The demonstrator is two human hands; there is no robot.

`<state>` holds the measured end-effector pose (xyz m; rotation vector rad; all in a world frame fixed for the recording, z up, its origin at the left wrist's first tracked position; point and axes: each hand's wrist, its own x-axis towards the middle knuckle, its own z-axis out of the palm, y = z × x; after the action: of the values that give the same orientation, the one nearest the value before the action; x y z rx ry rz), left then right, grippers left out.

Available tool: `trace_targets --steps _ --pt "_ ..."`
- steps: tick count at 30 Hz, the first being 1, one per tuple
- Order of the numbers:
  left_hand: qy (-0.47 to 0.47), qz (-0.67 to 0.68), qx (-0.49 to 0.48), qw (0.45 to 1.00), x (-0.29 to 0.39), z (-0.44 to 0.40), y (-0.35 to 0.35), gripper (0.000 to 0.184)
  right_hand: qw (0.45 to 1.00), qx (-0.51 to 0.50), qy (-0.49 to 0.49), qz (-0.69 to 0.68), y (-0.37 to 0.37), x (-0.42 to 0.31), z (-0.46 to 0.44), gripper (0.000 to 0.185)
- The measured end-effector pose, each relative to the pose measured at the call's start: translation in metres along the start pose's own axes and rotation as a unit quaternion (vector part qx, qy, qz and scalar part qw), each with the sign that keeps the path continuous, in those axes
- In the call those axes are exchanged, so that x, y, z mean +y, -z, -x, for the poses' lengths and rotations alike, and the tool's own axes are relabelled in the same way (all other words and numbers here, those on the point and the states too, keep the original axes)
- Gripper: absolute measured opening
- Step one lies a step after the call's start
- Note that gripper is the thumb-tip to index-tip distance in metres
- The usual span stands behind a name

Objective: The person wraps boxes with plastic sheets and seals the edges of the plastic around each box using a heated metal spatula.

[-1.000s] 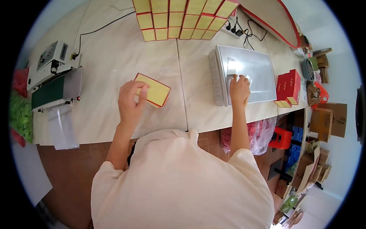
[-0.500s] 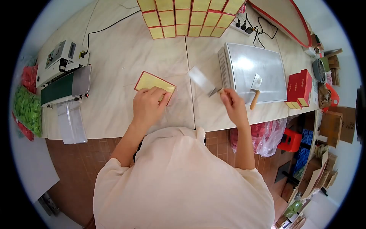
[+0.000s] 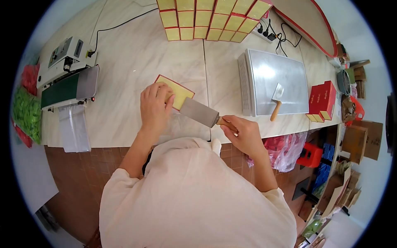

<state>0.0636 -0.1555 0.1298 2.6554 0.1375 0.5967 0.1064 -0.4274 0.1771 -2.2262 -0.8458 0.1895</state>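
A yellow-faced box with red edges (image 3: 181,89) lies on the table in front of me. My left hand (image 3: 155,103) is closed over its left part, fingers curled on it and covering that side. In my right hand (image 3: 244,133), the wooden handle of a wide metal spatula (image 3: 199,112) is gripped between thumb and fingers. Its blade points left and its tip meets the box's lower right end; whether it lies over or under the edge I cannot tell. Some clear film seems to lie by the box's near side.
A silver flat-topped metal unit (image 3: 281,78) stands at right, a smaller spatula (image 3: 277,101) on it. Red boxes (image 3: 322,99) sit beyond it. Yellow-faced boxes (image 3: 202,18) are stacked at the back. At left are a machine with a green belt (image 3: 62,91) and clear bags (image 3: 74,128).
My right hand has swung the spatula down and left, bringing its blade to the box. My left hand has shifted left along the box, showing more of its yellow face.
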Motion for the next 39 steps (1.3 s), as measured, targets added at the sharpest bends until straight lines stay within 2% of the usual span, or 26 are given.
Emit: trace_targets --steps 3,8,16,23,28,32,35,38,39 --pt "0.005 0.022 0.006 1.000 -0.007 -0.003 0.003 0.012 1.000 0.014 0.009 0.014 -0.008 -0.003 -0.003 0.015" --pt "-0.037 0.063 -0.044 0.996 -0.021 0.000 0.001 0.009 0.998 0.027 0.036 0.040 -0.017 -0.009 -0.014 0.013" --pt "-0.059 0.079 -0.018 0.995 -0.021 0.002 -0.006 0.008 0.994 0.055 0.047 0.084 -0.030 -0.004 -0.027 0.012" --pt "-0.056 0.090 -0.022 0.994 -0.019 0.001 -0.006 0.009 0.992 0.033 0.003 0.123 -0.029 -0.006 -0.024 0.019" --pt "-0.074 0.084 -0.022 0.993 -0.023 0.002 -0.008 0.009 0.991 0.064 0.027 0.117 -0.034 -0.003 -0.024 0.012" --pt "-0.066 0.091 -0.017 0.993 -0.021 0.004 -0.007 0.008 0.991 0.035 0.017 0.127 -0.026 -0.007 -0.026 0.014" --pt "-0.045 0.106 -0.013 0.993 -0.022 0.006 -0.007 0.008 0.997 0.031 0.019 0.066 -0.016 -0.008 -0.022 0.018" --pt "-0.056 0.110 -0.011 0.992 -0.023 0.005 -0.006 0.006 0.999 -0.009 -0.008 0.040 0.008 -0.013 -0.013 0.021" --pt "-0.044 0.109 -0.003 0.993 -0.023 0.005 -0.006 0.006 0.998 -0.016 -0.049 0.031 0.017 -0.017 -0.011 0.021"
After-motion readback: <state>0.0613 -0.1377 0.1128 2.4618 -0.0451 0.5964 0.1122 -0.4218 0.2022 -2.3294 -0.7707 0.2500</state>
